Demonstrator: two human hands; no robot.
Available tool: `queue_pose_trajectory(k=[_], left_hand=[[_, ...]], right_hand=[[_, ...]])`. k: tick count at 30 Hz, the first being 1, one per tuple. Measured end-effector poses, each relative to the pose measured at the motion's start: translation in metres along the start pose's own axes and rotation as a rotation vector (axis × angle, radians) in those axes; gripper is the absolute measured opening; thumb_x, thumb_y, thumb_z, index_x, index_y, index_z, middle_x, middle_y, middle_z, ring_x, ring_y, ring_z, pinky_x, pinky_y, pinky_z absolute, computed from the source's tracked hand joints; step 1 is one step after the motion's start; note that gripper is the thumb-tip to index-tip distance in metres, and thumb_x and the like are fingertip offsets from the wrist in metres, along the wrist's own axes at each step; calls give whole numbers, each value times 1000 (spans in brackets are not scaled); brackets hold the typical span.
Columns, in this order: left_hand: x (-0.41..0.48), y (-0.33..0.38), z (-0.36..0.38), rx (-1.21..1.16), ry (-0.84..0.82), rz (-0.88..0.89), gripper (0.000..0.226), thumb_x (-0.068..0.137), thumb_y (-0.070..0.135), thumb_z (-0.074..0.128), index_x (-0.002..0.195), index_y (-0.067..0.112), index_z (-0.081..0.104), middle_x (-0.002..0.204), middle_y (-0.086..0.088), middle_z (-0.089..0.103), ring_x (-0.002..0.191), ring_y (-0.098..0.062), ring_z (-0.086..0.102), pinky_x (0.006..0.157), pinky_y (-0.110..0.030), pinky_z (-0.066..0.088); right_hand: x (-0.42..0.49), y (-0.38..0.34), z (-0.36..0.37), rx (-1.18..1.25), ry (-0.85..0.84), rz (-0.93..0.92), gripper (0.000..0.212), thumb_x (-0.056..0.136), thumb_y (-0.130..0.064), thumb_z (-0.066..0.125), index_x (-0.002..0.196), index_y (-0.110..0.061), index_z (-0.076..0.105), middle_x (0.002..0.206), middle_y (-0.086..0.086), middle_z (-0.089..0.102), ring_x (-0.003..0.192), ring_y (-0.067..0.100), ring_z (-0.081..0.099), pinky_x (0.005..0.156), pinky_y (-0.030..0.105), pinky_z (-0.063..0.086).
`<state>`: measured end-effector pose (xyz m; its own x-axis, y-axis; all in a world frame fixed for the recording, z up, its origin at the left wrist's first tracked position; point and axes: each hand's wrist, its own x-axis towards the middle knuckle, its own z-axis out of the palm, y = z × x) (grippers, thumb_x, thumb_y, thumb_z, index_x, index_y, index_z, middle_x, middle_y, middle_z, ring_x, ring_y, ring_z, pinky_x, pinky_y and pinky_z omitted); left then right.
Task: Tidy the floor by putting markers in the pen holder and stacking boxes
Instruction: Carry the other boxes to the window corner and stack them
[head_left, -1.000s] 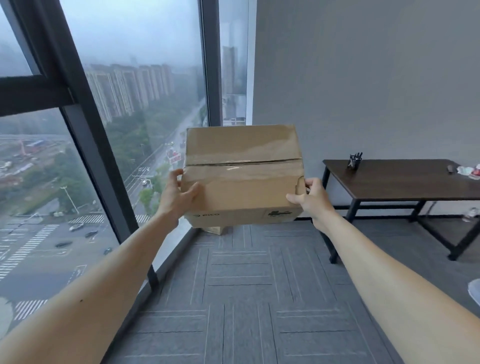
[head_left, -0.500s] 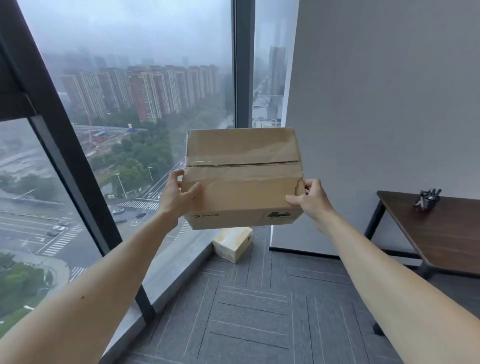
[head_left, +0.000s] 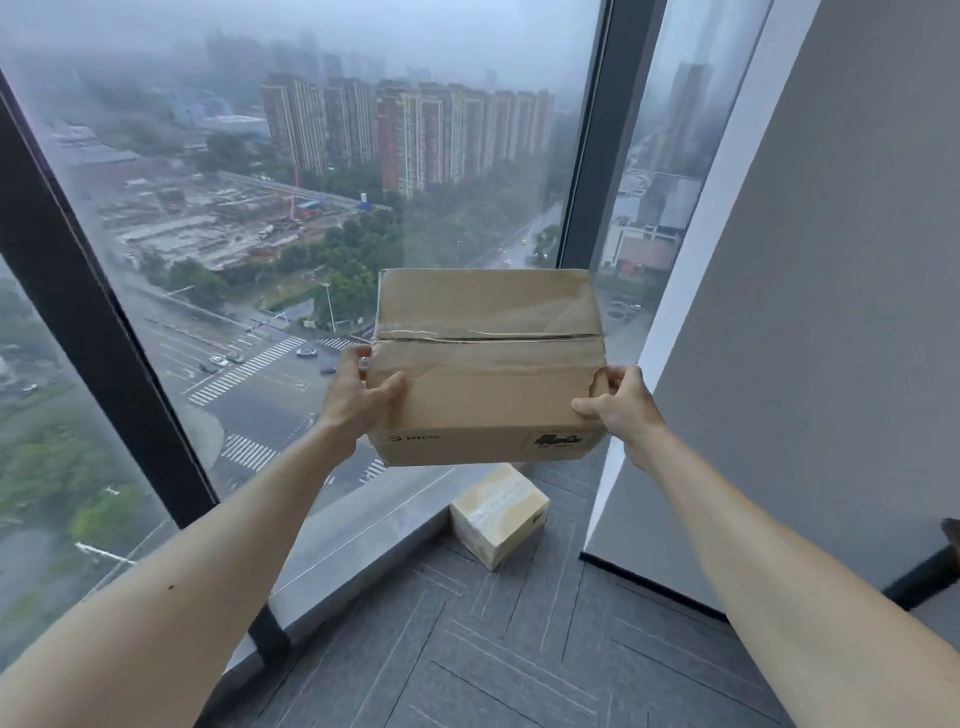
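Both hands, my left hand (head_left: 358, 402) and right hand (head_left: 621, 402), clamp opposite ends of the taped cardboard box (head_left: 488, 369), held in the air above the small pale box (head_left: 498, 514) on the carpet; it looks light, stiff-walled and dented, so I favour end grips.

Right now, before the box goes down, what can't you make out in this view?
Head view only:
- Underside and far side of the cardboard box: turned away.
- Fingers of the left hand and right hand: mostly behind the box.
- Small box on the floor: print too small to read.
- Dark object: cut off by the right edge.
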<state>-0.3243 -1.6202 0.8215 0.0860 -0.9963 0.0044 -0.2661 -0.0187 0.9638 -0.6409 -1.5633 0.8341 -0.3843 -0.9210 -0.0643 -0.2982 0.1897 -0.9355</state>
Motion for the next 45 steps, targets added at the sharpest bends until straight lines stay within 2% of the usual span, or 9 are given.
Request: queue_pose_trajectory(k=[3, 6, 16, 21, 23, 26, 32, 38, 45], left_hand=[[60, -6, 26, 15, 12, -26, 54, 86, 30, 75, 130, 20, 45, 114, -6, 59, 101, -28, 63, 86, -51, 57], [116, -14, 47, -3, -1, -52, 52, 86, 24, 76, 128, 16, 45, 115, -5, 57, 100, -26, 61, 87, -46, 56], [233, -89, 133, 64, 57, -338, 55, 76, 22, 82, 113, 17, 42, 110, -1, 55, 108, -27, 57, 88, -47, 52], [273, -139, 203, 91, 145, -516, 92, 70, 15, 84, 143, 20, 30, 136, -4, 51, 121, -26, 52, 103, -46, 46], [289, -157, 236, 94, 154, -583, 92, 73, 8, 81, 148, 18, 29, 136, -2, 51, 116, -21, 53, 97, -36, 47], [311, -183, 280, 100, 132, -655, 78, 77, 0, 77, 142, 16, 37, 125, 1, 53, 107, -16, 51, 81, -23, 44], [336, -259, 346, 71, 160, -772, 76, 72, 2, 80, 136, 19, 41, 121, -3, 59, 106, -20, 60, 93, -38, 52], [353, -364, 402, 87, 182, -844, 60, 68, 11, 84, 116, 19, 49, 114, 0, 63, 104, -20, 62, 88, -37, 53], [370, -473, 450, 77, 175, -893, 62, 70, 15, 85, 123, 17, 53, 115, -1, 64, 105, -21, 62, 90, -43, 56]], right_hand=[[76, -3, 14, -27, -51, 17, 83, 60, -24, 79, 134, -22, 43, 124, -1, 59, 111, 23, 59, 97, 46, 51], [144, -2, 27, -51, -125, 13, 61, 67, -15, 78, 121, -27, 53, 109, -9, 63, 107, 21, 62, 95, 45, 53], [352, 80, 71, -118, -314, 175, 64, 73, -18, 81, 127, -15, 46, 123, 5, 59, 112, 23, 58, 92, 45, 53], [456, 148, 102, -172, -445, 261, 72, 70, -25, 82, 128, 0, 47, 126, 24, 56, 111, 25, 57, 97, 51, 49], [493, 178, 109, -226, -481, 292, 67, 80, -17, 78, 131, 10, 44, 130, 26, 52, 107, 28, 56, 97, 48, 46], [539, 221, 115, -297, -532, 327, 67, 80, -23, 78, 131, -1, 41, 128, 13, 51, 105, 21, 48, 89, 34, 42], [608, 304, 138, -399, -629, 357, 96, 60, -35, 86, 138, -14, 33, 130, 7, 56, 116, 24, 57, 102, 47, 47], [654, 391, 173, -521, -689, 307, 67, 71, -23, 81, 131, -19, 51, 130, 4, 61, 117, 25, 58, 101, 48, 47], [684, 497, 208, -593, -716, 314, 63, 78, -20, 75, 135, -17, 49, 132, 4, 59, 118, 26, 56, 102, 49, 46]])
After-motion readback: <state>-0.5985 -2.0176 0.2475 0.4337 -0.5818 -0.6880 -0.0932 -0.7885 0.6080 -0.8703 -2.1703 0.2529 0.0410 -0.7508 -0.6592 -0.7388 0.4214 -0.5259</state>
